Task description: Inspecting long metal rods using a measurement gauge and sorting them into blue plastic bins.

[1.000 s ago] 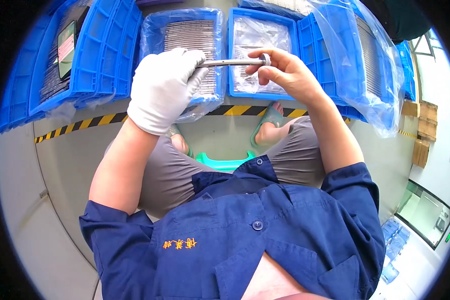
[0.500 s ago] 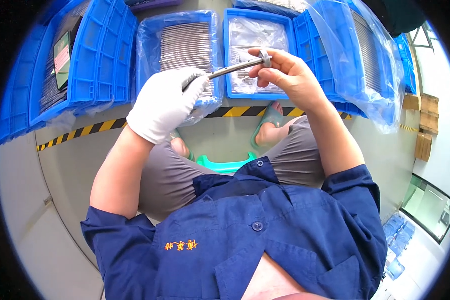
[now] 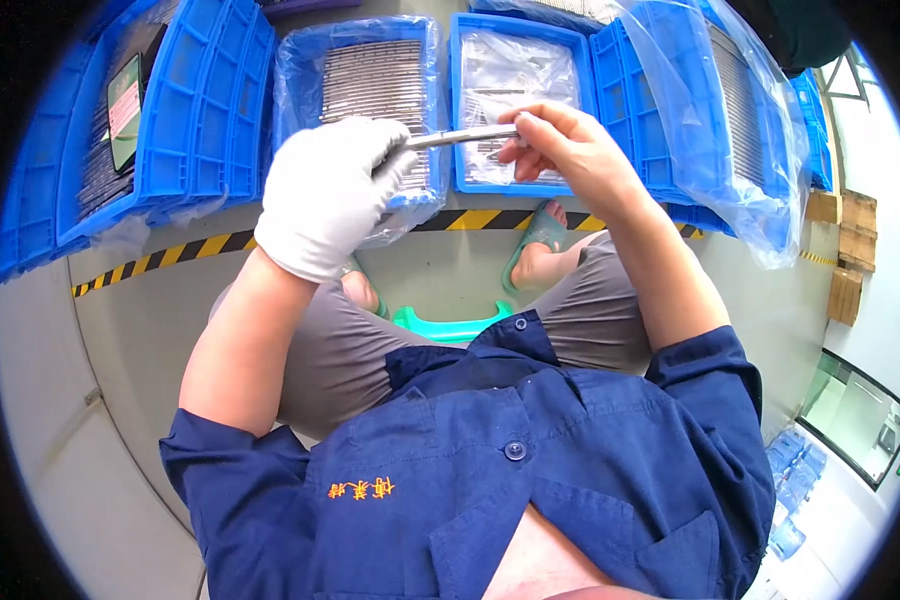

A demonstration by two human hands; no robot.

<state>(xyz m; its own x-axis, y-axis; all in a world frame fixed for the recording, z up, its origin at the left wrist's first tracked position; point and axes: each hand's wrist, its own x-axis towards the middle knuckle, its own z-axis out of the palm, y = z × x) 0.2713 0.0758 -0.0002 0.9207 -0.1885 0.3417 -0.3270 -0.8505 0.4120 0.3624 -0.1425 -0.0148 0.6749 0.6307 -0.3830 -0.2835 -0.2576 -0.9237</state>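
My left hand (image 3: 325, 195), in a white glove, is closed round one end of a slim metal shaft (image 3: 462, 136). The shaft lies almost level, in front of two blue crates. My bare right hand (image 3: 580, 155) pinches the shaft's other end between thumb and fingers, the lower fingers loosely curled. No grey ring shows on that end; my fingers may hide it. Beyond my left hand, a plastic-lined blue crate (image 3: 436, 60) holds rows of similar metal shafts (image 3: 370, 85). Behind my right hand stands another blue crate (image 3: 457, 95) with shafts under clear plastic film (image 3: 530, 65).
Stacked blue crates (image 3: 200, 110) rise at the left, with a phone-like dark-framed panel (image 3: 125, 112) on shafts. At the right, a tilted crate (image 3: 660, 110) is draped in plastic. Yellow-black tape (image 3: 470, 221) crosses the floor; a green stool (image 3: 450, 328) is between my legs.
The shaft has turned closer to level. The grey ring seen at its right end is out of sight, and my right fingers now close over that end.
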